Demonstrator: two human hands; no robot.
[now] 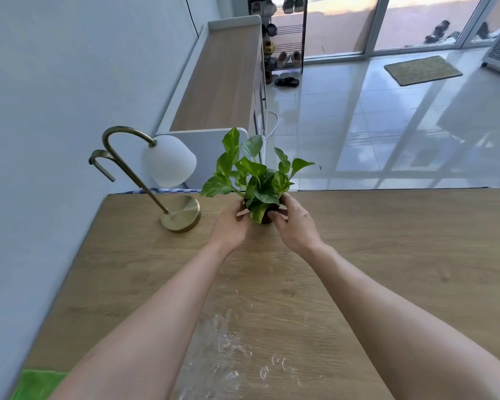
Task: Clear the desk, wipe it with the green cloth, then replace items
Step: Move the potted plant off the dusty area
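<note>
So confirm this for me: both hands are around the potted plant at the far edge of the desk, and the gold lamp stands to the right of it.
Not quite. In the head view the gold lamp stands to the left of the potted plant, not the right. The rest holds: the left hand and right hand are around the pot near the far edge of the desk.

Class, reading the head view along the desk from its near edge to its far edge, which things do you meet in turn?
green cloth → wet streaks → left hand and right hand → potted plant
</note>
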